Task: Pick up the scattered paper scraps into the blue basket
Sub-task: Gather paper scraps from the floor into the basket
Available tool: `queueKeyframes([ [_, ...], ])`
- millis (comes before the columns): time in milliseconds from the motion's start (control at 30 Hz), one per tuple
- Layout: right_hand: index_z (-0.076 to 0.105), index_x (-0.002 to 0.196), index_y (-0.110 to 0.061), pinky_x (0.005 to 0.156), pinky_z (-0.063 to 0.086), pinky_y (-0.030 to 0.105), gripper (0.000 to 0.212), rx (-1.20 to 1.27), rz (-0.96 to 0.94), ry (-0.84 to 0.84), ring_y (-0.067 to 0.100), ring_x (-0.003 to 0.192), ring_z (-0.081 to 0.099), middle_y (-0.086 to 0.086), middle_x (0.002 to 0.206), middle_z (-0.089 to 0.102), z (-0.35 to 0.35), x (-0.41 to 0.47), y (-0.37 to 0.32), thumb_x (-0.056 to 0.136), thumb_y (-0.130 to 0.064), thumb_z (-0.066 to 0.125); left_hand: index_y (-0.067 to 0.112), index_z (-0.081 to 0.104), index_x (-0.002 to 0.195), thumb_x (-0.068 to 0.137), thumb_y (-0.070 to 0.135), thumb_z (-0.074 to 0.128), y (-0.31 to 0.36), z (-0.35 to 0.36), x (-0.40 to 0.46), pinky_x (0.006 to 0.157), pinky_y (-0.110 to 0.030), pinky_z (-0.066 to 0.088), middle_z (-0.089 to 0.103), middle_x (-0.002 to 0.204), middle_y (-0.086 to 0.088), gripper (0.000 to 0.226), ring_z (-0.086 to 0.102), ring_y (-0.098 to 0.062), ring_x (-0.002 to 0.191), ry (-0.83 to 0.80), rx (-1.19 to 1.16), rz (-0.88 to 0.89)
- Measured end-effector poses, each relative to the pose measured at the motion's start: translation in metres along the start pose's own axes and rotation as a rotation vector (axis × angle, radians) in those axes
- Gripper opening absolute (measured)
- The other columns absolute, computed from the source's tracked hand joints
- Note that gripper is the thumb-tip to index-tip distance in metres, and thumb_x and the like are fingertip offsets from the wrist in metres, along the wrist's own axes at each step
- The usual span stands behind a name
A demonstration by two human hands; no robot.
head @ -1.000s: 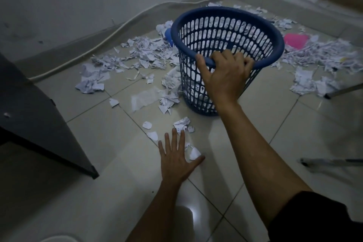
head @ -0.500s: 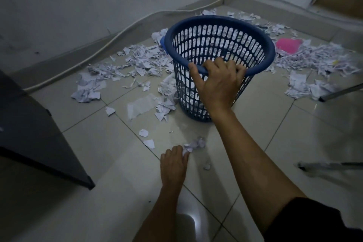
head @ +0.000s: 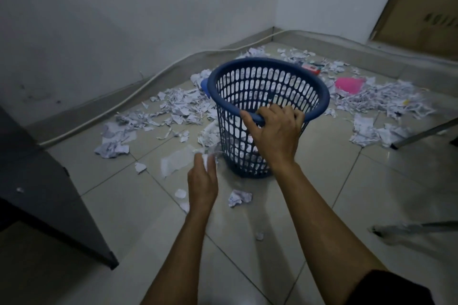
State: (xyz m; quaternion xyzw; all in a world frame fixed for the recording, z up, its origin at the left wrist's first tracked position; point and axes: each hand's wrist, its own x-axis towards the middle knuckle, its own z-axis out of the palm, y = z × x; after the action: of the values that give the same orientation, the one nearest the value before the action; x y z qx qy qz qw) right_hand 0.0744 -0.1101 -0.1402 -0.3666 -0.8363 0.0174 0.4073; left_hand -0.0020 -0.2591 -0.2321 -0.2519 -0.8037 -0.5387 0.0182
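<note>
A blue slotted basket [head: 269,74] stands on the tiled floor with white paper showing through its wall. My right hand [head: 275,131] grips its near rim. My left hand [head: 202,181] is raised off the floor just left of the basket's base and holds a small white paper scrap [head: 205,160] in its fingers; motion blur hides the grip's detail. A crumpled scrap [head: 239,197] and small bits [head: 180,193] lie on the tiles near my left wrist. Heaps of torn paper [head: 178,106] spread behind and to the left of the basket, and more paper [head: 381,101] lies to its right.
A dark tabletop corner [head: 49,193] juts in at the left. A white cable [head: 138,86] runs along the wall's foot. A pink sheet [head: 349,84] lies among the right-hand scraps. Metal legs [head: 421,134] cross the right edge.
My left hand went from flat on the floor to curled over scraps, then lifted up and forward with paper toward the basket. My right hand kept its hold on the rim.
</note>
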Motion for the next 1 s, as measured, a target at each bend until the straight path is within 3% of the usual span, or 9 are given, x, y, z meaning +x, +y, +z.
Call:
queueKeyframes([
  [67, 0.067, 0.078, -0.024, 0.085, 0.031, 0.039, 0.048, 0.016, -0.005, 0.001, 0.016, 0.08, 0.045, -0.006, 0.079, 0.061, -0.002, -0.002, 0.003, 0.095, -0.064, 0.048, 0.013, 0.042, 0.09, 0.105, 0.031, 0.04, 0.042, -0.01, 0.032, 0.048, -0.021, 0.032, 0.046, 0.066, 0.004, 0.024, 0.043, -0.006, 0.056, 0.071, -0.047, 0.068],
  [167, 0.067, 0.077, -0.025, 0.09, 0.033, 0.04, 0.042, 0.025, -0.011, -0.008, 0.017, 0.082, 0.046, -0.007, 0.079, 0.06, -0.005, -0.003, 0.007, 0.094, -0.06, 0.052, 0.016, 0.042, 0.095, 0.106, 0.034, 0.035, 0.097, -0.016, 0.079, 0.049, -0.015, 0.033, 0.046, 0.069, 0.009, 0.022, 0.046, -0.001, 0.059, 0.077, -0.055, 0.204],
  [300, 0.067, 0.077, -0.027, 0.099, 0.034, 0.044, 0.038, 0.045, -0.018, -0.006, 0.016, 0.084, 0.046, -0.008, 0.08, 0.058, -0.01, -0.001, 0.02, 0.091, -0.06, 0.053, 0.015, 0.045, 0.096, 0.106, 0.038, 0.032, 0.138, 0.0, 0.123, 0.059, -0.036, 0.042, 0.057, 0.081, -0.004, 0.028, 0.055, -0.022, 0.071, -0.015, 0.04, 0.35],
  [400, 0.067, 0.079, -0.029, 0.105, 0.031, 0.047, 0.04, 0.064, -0.026, 0.017, 0.016, 0.088, 0.049, -0.008, 0.083, 0.057, -0.013, -0.003, 0.034, 0.089, -0.064, 0.052, 0.013, 0.049, 0.098, 0.102, 0.039, 0.046, 0.14, 0.018, 0.139, 0.065, -0.031, 0.038, 0.057, 0.09, -0.003, 0.026, 0.052, -0.016, 0.077, -0.176, 0.006, 0.383],
  [500, 0.066, 0.08, -0.029, 0.108, 0.029, 0.047, 0.042, 0.074, -0.047, 0.025, 0.017, 0.09, 0.051, -0.008, 0.084, 0.055, -0.012, -0.005, 0.043, 0.088, -0.067, 0.052, 0.02, 0.053, 0.124, 0.092, 0.053, 0.059, 0.131, 0.031, 0.144, 0.087, -0.029, 0.048, 0.06, 0.119, -0.001, 0.047, 0.058, -0.013, 0.104, -0.367, -0.005, 0.396],
  [567, 0.064, 0.079, -0.027, 0.107, 0.03, 0.047, 0.044, 0.074, -0.051, 0.03, 0.017, 0.088, 0.051, -0.008, 0.083, 0.055, -0.01, -0.005, 0.045, 0.089, -0.069, 0.052, 0.021, 0.055, 0.131, 0.093, 0.057, 0.053, 0.126, 0.035, 0.145, 0.099, -0.038, 0.048, 0.061, 0.126, 0.001, 0.052, 0.056, -0.014, 0.116, -0.303, -0.015, 0.414],
  [733, 0.063, 0.077, -0.026, 0.1, 0.034, 0.043, 0.049, 0.02, -0.035, 0.017, 0.017, 0.084, 0.047, -0.007, 0.08, 0.058, -0.006, -0.003, 0.037, 0.089, -0.072, 0.048, 0.023, 0.062, 0.122, 0.099, 0.047, 0.04, 0.106, 0.027, 0.131, 0.098, -0.05, 0.046, 0.061, 0.122, 0.002, 0.04, 0.054, -0.018, 0.116, -0.021, -0.042, 0.398],
  [933, 0.069, 0.083, -0.025, 0.092, 0.031, 0.043, 0.057, -0.14, -0.011, -0.052, 0.022, 0.088, 0.05, -0.002, 0.086, 0.064, -0.004, 0.003, 0.011, 0.094, -0.072, 0.039, 0.021, 0.048, 0.14, 0.104, 0.036, 0.042, 0.062, 0.019, 0.082, 0.105, -0.02, 0.033, 0.038, 0.143, 0.001, 0.04, 0.038, -0.006, 0.133, 0.059, -0.14, 0.226],
  [1000, 0.069, 0.087, -0.024, 0.091, 0.031, 0.044, 0.055, -0.163, -0.031, -0.076, 0.024, 0.089, 0.05, 0.0, 0.089, 0.063, -0.002, 0.005, 0.006, 0.096, -0.067, 0.036, 0.022, 0.046, 0.142, 0.104, 0.035, 0.042, 0.046, 0.019, 0.065, 0.103, -0.024, 0.036, 0.038, 0.142, 0.002, 0.04, 0.042, -0.009, 0.131, 0.052, -0.141, 0.194],
])
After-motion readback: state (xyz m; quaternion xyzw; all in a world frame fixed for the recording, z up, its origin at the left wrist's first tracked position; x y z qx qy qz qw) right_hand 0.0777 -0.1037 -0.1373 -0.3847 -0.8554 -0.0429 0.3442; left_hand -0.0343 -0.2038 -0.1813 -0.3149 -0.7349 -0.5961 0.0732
